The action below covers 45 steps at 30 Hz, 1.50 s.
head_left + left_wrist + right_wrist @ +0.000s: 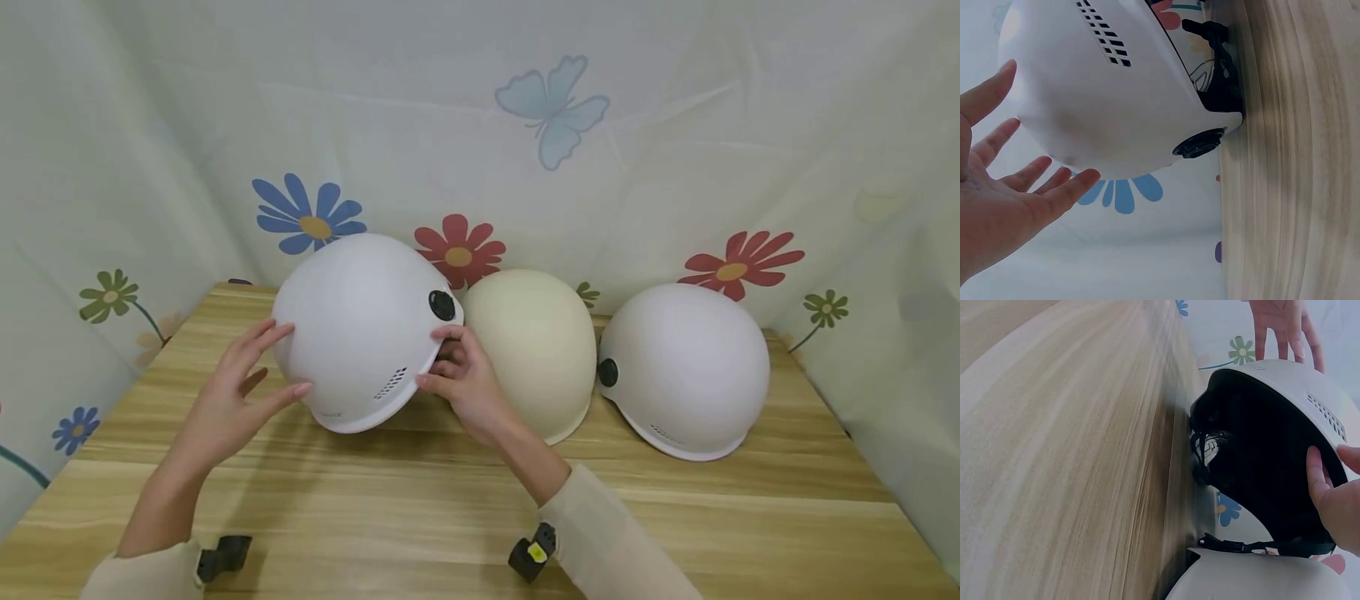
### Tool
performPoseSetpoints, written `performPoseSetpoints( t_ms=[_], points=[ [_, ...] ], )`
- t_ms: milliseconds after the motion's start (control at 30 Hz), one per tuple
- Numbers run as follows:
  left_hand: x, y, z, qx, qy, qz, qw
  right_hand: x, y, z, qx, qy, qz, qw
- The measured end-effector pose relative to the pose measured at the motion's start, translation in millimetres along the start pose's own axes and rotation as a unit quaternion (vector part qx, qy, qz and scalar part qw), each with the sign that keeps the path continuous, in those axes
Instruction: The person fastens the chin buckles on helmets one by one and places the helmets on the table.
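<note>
A white helmet (360, 325) is tilted on the left part of the table, its right side raised. My right hand (474, 379) pinches its rim, with fingers inside the edge and the thumb outside. In the right wrist view the helmet's black lining (1260, 450) and a dark strap (1247, 547) show. My left hand (228, 396) has its fingers spread, the fingertips right at the shell's left side. A black round fitting (1199, 144) and slotted vents (1107, 37) mark the shell in the left wrist view.
A cream helmet (536, 350) stands close right of the tilted one. Farther right, a second white helmet (690, 367) rests on the wooden table (390, 517). Behind hangs a pale curtain (420, 108) printed with flowers and a butterfly.
</note>
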<state>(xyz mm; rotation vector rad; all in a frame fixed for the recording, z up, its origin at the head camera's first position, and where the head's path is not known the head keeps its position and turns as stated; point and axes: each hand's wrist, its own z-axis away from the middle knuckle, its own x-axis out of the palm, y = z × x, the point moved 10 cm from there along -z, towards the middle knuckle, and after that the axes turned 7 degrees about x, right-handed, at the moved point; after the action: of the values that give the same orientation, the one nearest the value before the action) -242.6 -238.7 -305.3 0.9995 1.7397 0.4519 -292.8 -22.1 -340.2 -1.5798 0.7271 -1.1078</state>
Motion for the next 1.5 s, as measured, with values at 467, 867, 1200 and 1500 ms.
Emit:
performPoseSetpoints(
  t_ms=[467, 867, 1200, 1500],
  points=[
    [-0.2, 18.7, -5.0, 0.03, 0.018, -0.025, 0.9991, 4.7, -10.4, 1.8, -0.021, -0.008, 0.006, 0.9997],
    [-3.1, 30.1, -15.5, 0.032, 0.005, -0.034, 0.9989, 12.4, -37.7, 4.1, -0.09, -0.011, 0.056, 0.9943],
    [-1.6, 29.3, -15.4, 0.004, 0.001, -0.017, 0.9998, 28.4, -47.4, 9.3, -0.118, -0.052, 0.126, 0.9837],
    [3.8, 21.0, -11.4, -0.017, 0.005, 0.007, 0.9998, 41.3, -43.3, 14.6, -0.119, -0.084, 0.224, 0.9635]
  ],
)
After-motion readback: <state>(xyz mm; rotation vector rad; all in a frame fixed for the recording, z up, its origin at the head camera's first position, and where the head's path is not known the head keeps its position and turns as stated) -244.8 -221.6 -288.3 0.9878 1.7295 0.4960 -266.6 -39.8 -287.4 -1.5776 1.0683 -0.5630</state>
